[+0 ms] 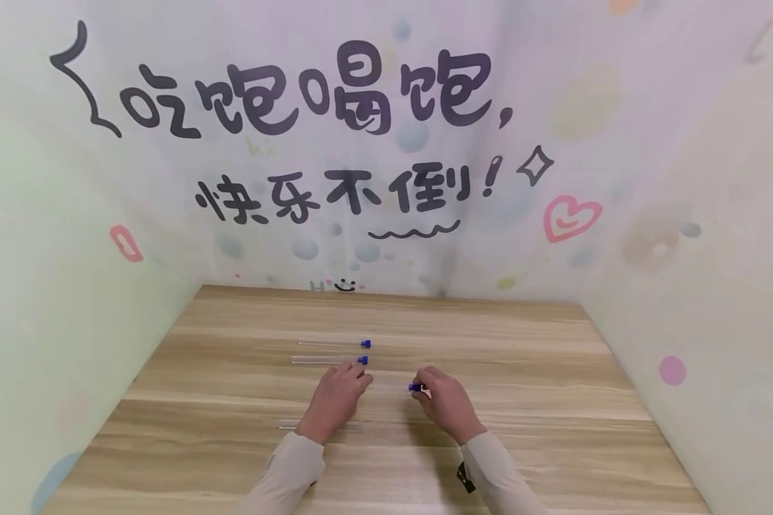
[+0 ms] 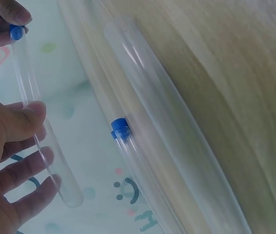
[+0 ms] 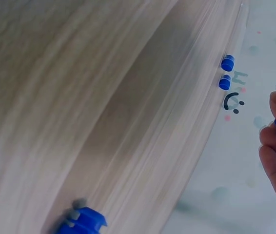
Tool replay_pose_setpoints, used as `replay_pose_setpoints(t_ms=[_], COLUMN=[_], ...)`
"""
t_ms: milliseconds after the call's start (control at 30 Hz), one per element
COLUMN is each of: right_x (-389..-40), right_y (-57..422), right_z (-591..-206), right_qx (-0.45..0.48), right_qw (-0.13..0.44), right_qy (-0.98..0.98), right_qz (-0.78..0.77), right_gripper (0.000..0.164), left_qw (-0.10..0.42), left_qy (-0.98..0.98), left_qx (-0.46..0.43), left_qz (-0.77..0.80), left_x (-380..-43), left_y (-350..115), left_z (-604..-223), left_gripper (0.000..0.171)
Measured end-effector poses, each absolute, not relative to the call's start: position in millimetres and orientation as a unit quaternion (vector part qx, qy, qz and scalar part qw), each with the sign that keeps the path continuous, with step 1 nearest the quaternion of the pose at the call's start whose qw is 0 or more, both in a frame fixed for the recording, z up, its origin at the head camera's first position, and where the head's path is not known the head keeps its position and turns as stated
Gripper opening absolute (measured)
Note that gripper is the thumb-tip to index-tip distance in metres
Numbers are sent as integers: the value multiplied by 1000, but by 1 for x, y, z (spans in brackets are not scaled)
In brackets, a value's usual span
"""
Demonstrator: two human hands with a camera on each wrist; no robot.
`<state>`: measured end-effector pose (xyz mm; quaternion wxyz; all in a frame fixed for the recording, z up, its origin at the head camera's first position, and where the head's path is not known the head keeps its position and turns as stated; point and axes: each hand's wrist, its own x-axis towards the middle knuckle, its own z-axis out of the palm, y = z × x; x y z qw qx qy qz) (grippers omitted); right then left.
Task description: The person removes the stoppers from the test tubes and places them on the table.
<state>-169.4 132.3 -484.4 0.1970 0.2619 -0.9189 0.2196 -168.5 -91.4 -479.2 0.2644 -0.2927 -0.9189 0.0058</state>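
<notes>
A clear test tube (image 2: pixel 69 183) is held between the thumb and fingers of my left hand (image 1: pixel 337 395), above the table. At the tube's right end, my right hand (image 1: pixel 447 403) pinches a blue cap (image 1: pixel 415 388); the cap sits at the tube's mouth, but how far in it is I cannot tell. Two capped tubes, one nearer (image 1: pixel 325 360) and one farther (image 1: pixel 331 342), lie beyond my left hand. Another clear tube (image 1: pixel 288 424) lies on the table, partly hidden under my left wrist.
A loose blue cap (image 3: pixel 82 222) lies on the wood-grain table (image 1: pixel 541 372), at the lower edge of the right wrist view. Pale walls (image 1: pixel 696 286) with printed writing and drawings stand around the table's back and sides.
</notes>
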Motion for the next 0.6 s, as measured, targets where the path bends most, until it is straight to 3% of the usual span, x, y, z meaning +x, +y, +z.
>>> replay_pose_setpoints(t_ms=[600], right_x=[-179], right_y=[169], right_z=[-487], right_qx=[218], right_qw=[222], right_qy=[-927], right_qz=[208], right_gripper=[23], left_qw=[277], left_qy=[-924], left_qx=[-263], left_qz=[-8], left_x=[-172], left_y=[-111], left_z=[-483], left_gripper=[16])
